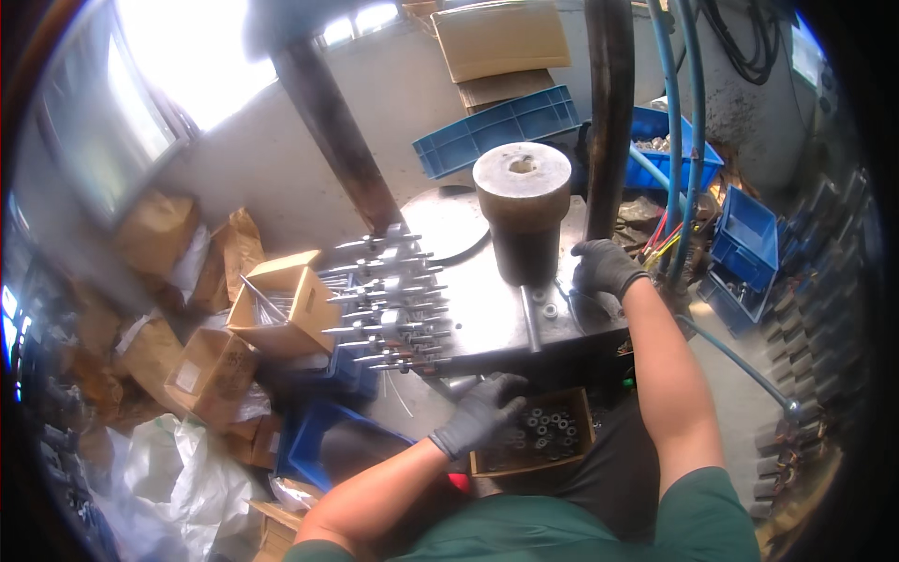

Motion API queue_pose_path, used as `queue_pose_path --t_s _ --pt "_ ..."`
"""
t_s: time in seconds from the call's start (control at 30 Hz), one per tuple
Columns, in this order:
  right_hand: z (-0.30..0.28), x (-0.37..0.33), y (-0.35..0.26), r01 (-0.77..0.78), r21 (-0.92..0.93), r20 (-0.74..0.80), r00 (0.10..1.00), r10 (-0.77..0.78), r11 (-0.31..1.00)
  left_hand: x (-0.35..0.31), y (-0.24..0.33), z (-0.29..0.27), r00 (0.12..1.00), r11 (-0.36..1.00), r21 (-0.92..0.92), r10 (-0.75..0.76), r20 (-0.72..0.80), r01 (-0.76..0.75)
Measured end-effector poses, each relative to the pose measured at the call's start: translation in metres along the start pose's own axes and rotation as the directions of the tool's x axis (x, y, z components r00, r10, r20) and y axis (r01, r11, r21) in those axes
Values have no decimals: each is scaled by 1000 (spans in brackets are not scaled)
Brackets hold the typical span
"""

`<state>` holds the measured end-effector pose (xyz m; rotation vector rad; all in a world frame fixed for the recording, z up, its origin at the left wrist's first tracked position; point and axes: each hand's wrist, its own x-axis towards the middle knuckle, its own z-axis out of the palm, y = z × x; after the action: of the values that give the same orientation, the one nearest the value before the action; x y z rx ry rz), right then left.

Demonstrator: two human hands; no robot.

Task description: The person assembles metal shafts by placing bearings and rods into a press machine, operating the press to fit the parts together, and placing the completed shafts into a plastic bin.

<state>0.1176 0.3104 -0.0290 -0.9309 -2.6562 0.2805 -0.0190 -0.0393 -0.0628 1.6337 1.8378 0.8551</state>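
Observation:
My left hand, in a dark grey glove, hovers at the front edge of the metal table, beside a box of small metal rings. Its fingers are bent but apart, and I see nothing held in them. At the table's right side my right hand, gloved likewise, has its fingers curled closed; what they grip, if anything, is hidden. Between the hands a heavy steel cylinder with a wider top stands upright on the table. A metal rod lies before it, with several loose rings alongside.
Metal shafts with collars crowd the table's left edge. Dark posts rise behind it. Cardboard boxes and a blue crate stand left. Blue hoses hang at the right, near blue bins.

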Motion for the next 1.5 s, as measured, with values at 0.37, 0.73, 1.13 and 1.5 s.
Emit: queue_pose_path --t_s 0.37,0.73,1.13,1.5 --pt "-24 -21 8 -42 422 -177 976 128 905 -57 40 -67 855 436 -899 -449 -260 -44" --pt "-41 -42 44 -115 649 -224 916 334 752 -27 11 -165 703 219 -963 -661 -264 -156" --pt "-60 -60 47 -209 531 -245 890 384 821 -14 45 -152 723 958 -69 162 -672 -278" --pt "-50 -67 42 -296 530 -189 872 451 795 64 39 -56 783 910 76 390 -484 -407"
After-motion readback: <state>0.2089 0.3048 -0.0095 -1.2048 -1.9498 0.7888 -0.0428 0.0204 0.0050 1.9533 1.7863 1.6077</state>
